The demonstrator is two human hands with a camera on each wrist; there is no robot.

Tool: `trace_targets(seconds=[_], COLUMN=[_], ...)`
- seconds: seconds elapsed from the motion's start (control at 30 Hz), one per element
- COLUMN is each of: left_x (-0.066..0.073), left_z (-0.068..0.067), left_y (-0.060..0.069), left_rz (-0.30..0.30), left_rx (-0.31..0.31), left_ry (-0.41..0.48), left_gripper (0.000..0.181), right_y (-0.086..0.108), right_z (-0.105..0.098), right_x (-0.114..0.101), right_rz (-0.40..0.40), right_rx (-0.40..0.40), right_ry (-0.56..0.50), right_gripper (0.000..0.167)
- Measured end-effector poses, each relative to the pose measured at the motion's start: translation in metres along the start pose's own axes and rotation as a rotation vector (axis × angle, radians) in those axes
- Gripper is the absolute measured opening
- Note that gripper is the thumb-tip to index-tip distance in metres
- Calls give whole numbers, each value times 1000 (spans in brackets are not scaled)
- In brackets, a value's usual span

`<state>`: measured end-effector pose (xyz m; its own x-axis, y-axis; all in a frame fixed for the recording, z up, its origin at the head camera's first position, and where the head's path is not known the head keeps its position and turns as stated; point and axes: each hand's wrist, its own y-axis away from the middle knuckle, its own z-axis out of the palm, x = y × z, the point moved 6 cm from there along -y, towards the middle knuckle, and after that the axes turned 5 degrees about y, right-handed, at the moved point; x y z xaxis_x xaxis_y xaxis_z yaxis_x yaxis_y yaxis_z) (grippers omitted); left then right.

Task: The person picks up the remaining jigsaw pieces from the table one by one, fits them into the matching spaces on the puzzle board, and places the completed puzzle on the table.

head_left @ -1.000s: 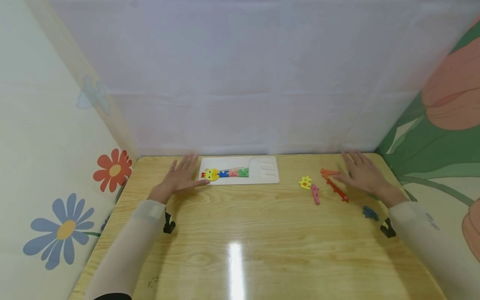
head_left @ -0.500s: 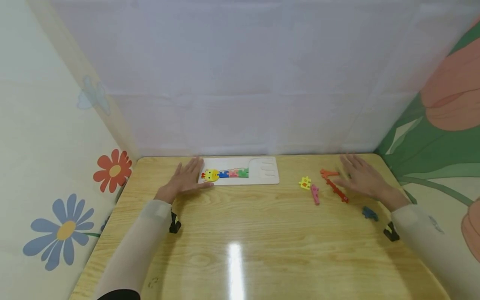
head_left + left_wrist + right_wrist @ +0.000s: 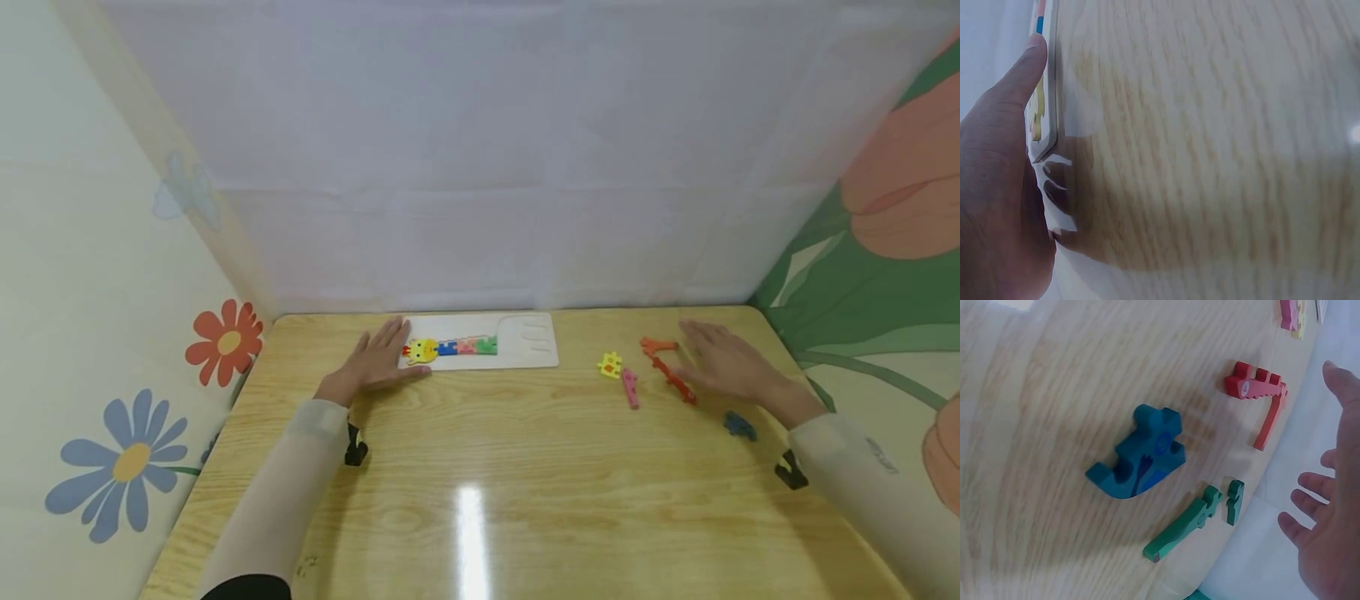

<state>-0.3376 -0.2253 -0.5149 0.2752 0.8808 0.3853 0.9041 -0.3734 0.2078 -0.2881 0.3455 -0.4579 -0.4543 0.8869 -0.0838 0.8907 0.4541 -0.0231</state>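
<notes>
A white puzzle board (image 3: pixel 517 357) lies at the table's back with a yellow giraffe head (image 3: pixel 422 351) and blue, pink and green neck pieces set in it. My left hand (image 3: pixel 372 363) rests at the board's left end, its thumb along the front edge. Above the loose pieces at right hovers my right hand (image 3: pixel 723 365), fingers loosely extended and holding nothing. Near it lie an orange piece (image 3: pixel 660 345), a red piece (image 3: pixel 678 385), a yellow piece (image 3: pixel 611 365) and a pink piece (image 3: pixel 631 389). Two green pieces (image 3: pixel 1185 526) show in the right wrist view; the hand hides them in the head view.
A dark blue puzzle piece (image 3: pixel 740 426) lies on the wooden table (image 3: pixel 525 467) nearer me, beside the right wrist. A white cloth wall (image 3: pixel 480 208) rises directly behind the table's back edge. Flower-printed cloth borders both sides.
My left hand has moved right, up against the board's left end. My right hand has drawn slightly toward me over the loose pieces. Board and pieces look unmoved.
</notes>
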Motion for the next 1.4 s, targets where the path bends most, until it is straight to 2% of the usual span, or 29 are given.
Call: trace_targets(seconds=[0.37, 0.6, 0.83, 0.97, 1.17, 1.4], left_x=[0, -8, -16, -15, -12, -18], left_z=[-1, 4, 10, 9, 6, 13], left_y=[1, -5, -11, -9, -7, -11], left_rz=[14, 27, 11, 13, 12, 9], left_rx=[2, 7, -5, 0, -2, -8], left_ry=[21, 75, 69, 80, 81, 81], left_gripper=[103, 112, 113, 114, 112, 115], right_y=[3, 3, -1, -3, -2, 0], right_z=[2, 5, 15, 19, 21, 29], right_x=[-4, -6, -6, -7, -8, -5], right_rz=[-41, -70, -87, -91, -107, -86], right_rx=[22, 20, 2, -1, 34, 47], right_ry=[20, 16, 4, -31, -71, -150], right_gripper=[85, 83, 77, 75, 73, 67])
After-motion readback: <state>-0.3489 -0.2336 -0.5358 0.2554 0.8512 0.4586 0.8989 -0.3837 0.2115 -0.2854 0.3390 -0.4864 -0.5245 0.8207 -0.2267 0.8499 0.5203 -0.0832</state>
